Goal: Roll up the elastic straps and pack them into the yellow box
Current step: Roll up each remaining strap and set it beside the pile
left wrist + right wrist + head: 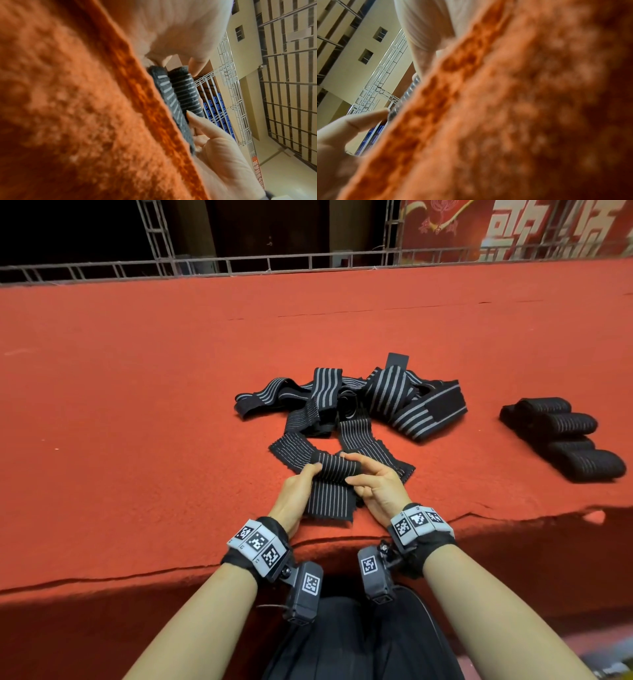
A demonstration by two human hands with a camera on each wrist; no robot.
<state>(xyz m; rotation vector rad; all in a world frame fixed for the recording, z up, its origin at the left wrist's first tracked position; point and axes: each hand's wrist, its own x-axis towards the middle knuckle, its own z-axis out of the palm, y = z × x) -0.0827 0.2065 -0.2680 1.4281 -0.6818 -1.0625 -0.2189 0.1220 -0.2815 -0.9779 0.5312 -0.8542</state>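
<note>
Both hands at the near edge of the red carpet, left hand and right hand pinching a half-rolled striped elastic strap; loose strap pile behind; finished rolls off right

From my seat I can read very little. Far beyond my fingertips, a red banner carries large pale Chinese characters, cropped and blurred, so I cannot make them out. In the left wrist view a red strip bears small characters, also illegible. The wrist bands show only black-and-white coded squares.
</note>
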